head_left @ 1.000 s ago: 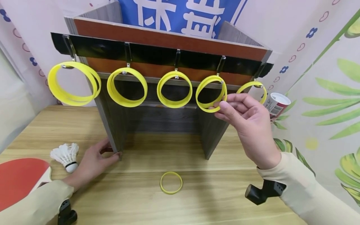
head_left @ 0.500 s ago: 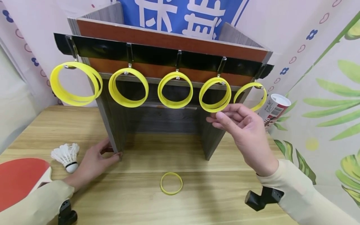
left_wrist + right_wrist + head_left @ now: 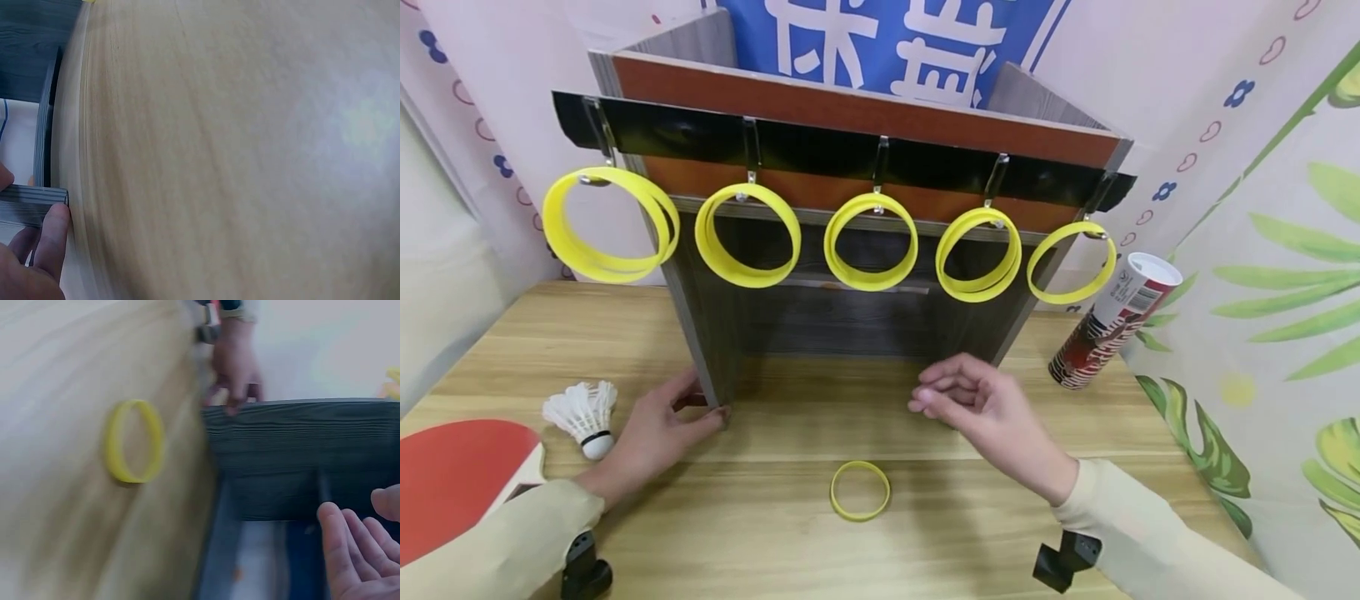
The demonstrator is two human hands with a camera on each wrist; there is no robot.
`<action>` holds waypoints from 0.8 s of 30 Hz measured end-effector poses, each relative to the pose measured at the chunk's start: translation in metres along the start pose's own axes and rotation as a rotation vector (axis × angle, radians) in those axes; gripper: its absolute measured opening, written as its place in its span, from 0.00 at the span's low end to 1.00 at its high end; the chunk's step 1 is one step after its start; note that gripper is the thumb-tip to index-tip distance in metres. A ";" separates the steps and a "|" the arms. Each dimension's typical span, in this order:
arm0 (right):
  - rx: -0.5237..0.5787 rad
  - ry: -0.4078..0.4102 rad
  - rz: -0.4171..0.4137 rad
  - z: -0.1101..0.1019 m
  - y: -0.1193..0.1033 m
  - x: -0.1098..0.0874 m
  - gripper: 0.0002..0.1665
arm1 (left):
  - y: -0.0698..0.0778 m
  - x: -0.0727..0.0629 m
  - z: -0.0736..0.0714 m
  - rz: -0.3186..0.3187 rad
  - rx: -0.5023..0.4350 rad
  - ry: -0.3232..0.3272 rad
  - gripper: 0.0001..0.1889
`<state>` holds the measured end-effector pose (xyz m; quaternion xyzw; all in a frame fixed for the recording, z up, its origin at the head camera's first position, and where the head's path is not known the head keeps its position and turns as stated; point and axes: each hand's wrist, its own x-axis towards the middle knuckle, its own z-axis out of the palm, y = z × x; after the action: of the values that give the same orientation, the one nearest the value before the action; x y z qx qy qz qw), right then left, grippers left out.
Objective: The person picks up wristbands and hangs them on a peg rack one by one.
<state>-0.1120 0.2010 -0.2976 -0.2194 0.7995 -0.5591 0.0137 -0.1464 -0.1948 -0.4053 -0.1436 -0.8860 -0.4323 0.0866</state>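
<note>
My left hand [image 3: 655, 433] grips the lower front edge of the grey wooden stand's left side panel [image 3: 700, 333]. In the left wrist view its fingers [image 3: 53, 234] pinch that panel's edge. My right hand [image 3: 992, 421] is in the air in front of the right side panel, fingers loosely bent and holding nothing. Below and left of it, a single yellow ring [image 3: 860, 519] lies on the table. Yellow rings hang from several metal hooks on a black strip [image 3: 820, 137] across the stand's front, among them the second-from-right ring [image 3: 977, 294] and the rightmost ring [image 3: 1067, 298].
A shuttlecock [image 3: 583, 417] and a red table tennis bat [image 3: 460, 483] lie on the wooden table [image 3: 760, 550] at the left. Behind the stand's right side stands a red and white cylindrical can [image 3: 1112, 321]. A patterned curtain [image 3: 1262, 333] borders the right side.
My right hand has let go of the second-from-right hanging ring and moved down and left towards the table. The left hand still holds the panel. The view has shifted slightly.
</note>
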 end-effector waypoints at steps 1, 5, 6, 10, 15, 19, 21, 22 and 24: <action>-0.012 -0.021 0.030 0.003 0.006 0.000 0.12 | 0.000 0.000 0.000 -0.004 0.001 -0.002 0.27; -0.078 -0.087 0.130 0.011 0.026 0.000 0.14 | 0.001 0.000 -0.001 -0.003 0.003 -0.004 0.27; -0.091 -0.105 0.142 0.013 0.031 0.000 0.15 | 0.001 0.000 -0.001 -0.003 0.005 -0.004 0.27; -0.081 -0.200 0.177 0.021 0.048 0.001 0.16 | 0.003 0.001 -0.001 -0.012 0.011 -0.006 0.27; -0.071 -0.297 0.219 0.031 0.063 0.001 0.15 | 0.002 0.001 -0.001 -0.018 0.002 -0.007 0.28; -0.118 -0.331 0.249 0.039 0.069 0.000 0.11 | 0.000 -0.001 -0.001 -0.010 -0.004 -0.006 0.28; -0.153 -0.340 0.255 0.041 0.072 -0.001 0.09 | 0.000 -0.002 0.000 -0.009 -0.006 -0.004 0.28; -0.172 -0.342 0.255 0.042 0.072 -0.001 0.08 | 0.000 -0.002 0.000 -0.009 -0.007 -0.002 0.28; -0.213 -0.346 0.254 0.044 0.073 -0.002 0.07 | -0.001 -0.001 0.001 -0.007 -0.013 -0.001 0.28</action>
<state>-0.1235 0.1834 -0.3804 -0.2100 0.8608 -0.4195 0.1976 -0.1456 -0.1946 -0.4068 -0.1411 -0.8838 -0.4383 0.0835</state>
